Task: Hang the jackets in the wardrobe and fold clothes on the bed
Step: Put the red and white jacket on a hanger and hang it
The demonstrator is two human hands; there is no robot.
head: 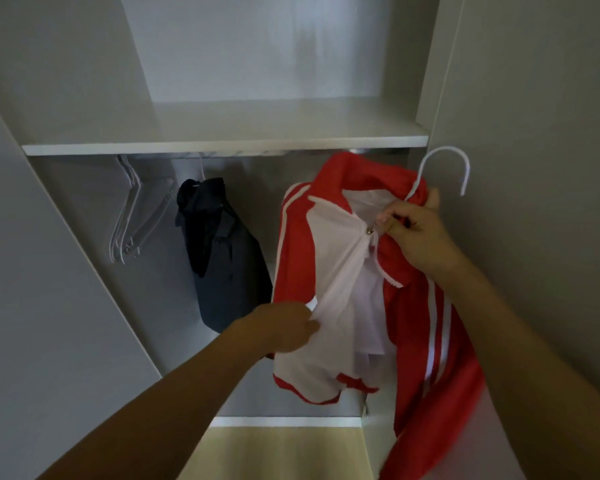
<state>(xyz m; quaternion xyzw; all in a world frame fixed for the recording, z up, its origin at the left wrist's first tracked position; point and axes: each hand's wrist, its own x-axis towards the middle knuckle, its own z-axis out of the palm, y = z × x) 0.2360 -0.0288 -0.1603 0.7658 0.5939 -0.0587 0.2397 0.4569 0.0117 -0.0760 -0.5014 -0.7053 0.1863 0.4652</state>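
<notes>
A red jacket [420, 327] with white stripes and a white mesh lining is held up in front of the open wardrobe, right of centre. It sits on a white hanger [459, 168] whose hook stands free above the collar, off the rail. My right hand [413, 230] grips the collar and the hanger's neck, its thumb and finger pinching near the zipper pull. My left hand [284, 327] pinches the white lining at the jacket's front edge, lower down. A dark jacket [222, 258] hangs from the rail [243, 153] under the shelf.
Several bare white hangers [132, 216] hang at the rail's left end. A white shelf [222, 133] spans the wardrobe above the rail. Grey side panels close in left and right. The wardrobe's floor edge [284, 421] and a pale wooden floor lie below.
</notes>
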